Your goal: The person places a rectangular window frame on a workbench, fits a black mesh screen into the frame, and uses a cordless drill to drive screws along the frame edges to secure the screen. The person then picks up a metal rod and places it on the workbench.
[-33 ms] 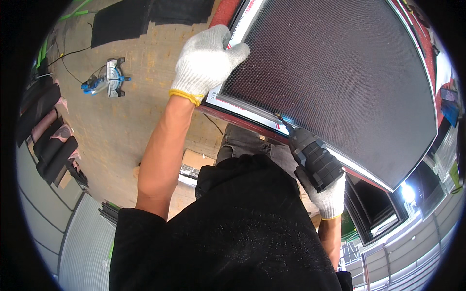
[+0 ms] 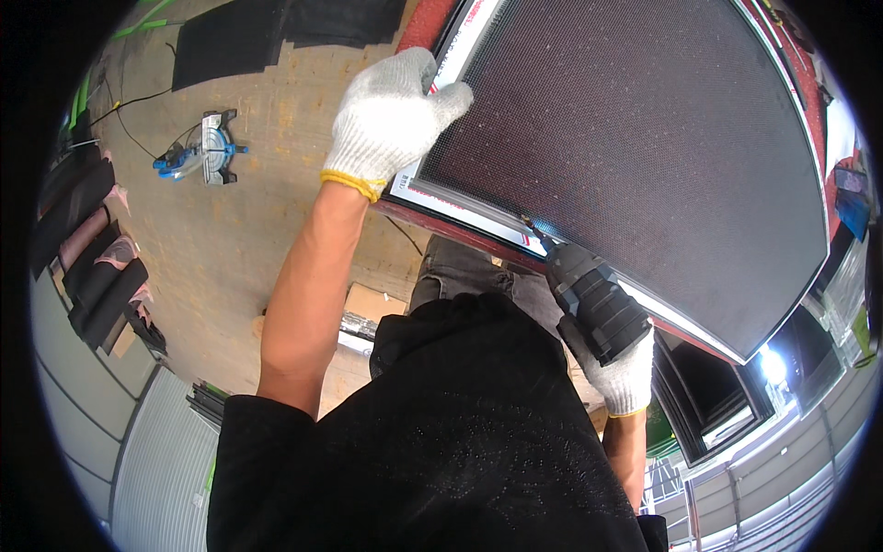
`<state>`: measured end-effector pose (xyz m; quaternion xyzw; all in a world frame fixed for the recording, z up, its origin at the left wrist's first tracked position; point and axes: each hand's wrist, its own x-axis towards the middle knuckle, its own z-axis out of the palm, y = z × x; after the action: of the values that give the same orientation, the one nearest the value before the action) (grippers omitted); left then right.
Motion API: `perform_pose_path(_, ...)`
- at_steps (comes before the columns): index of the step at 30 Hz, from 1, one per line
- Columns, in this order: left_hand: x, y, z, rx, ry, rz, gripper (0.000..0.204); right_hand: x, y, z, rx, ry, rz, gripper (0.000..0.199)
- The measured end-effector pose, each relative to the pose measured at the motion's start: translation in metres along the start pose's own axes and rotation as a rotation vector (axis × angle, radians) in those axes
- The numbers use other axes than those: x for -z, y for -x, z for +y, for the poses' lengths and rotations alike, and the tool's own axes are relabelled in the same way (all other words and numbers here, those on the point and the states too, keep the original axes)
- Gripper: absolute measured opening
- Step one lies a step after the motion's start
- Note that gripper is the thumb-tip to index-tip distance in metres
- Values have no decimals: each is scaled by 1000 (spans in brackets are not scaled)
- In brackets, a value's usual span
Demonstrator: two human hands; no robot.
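Nil moved vs prev: white-gloved L hand (image 2: 391, 115) clamped on white-edged blk mesh panel (image 2: 635, 138); white-gloved R hand (image 2: 629, 374) gripping blk power drill (image 2: 598, 299).

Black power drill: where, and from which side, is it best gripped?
Likely the rear of the black power drill, from the near right: its narrow tip points away leftward, toward the framed mesh, so the rear faces that side, where the right hand grips it.
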<state>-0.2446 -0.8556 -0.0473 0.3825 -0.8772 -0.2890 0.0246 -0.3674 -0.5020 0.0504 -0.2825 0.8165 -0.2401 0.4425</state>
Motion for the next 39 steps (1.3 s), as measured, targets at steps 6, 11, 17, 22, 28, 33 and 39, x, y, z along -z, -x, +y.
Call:
perform_pose_path(6, 2, -1, 1, 39, 1, -33, 45, 12, -10, -14, 155, 162, -31, 36)
perform_pose_path(11, 0, -1, 4, 45, 7, -3, 45, 26, -20, -21, -28, 141, -73, 28)
perform_pose_path(17, 1, 1, 8, 44, 1, -3, 41, 30, -25, -14, 109, 350, -113, 31)
perform_pose_path(22, -2, 0, 7, 23, 16, -8, 36, 32, -25, -16, 65, 200, -60, 24)
perform_pose_path(28, -9, 8, -3, -302, -135, 188, 23, 38, -24, -42, -105, 255, -68, 32)
perform_pose_path(33, -17, 11, -10, -403, -201, 243, 16, 39, -27, -57, -241, 214, -169, 53)
perform_pose_path(39, -20, 8, -10, -465, -232, 347, 16, 44, -26, -67, -265, 248, -131, 62)
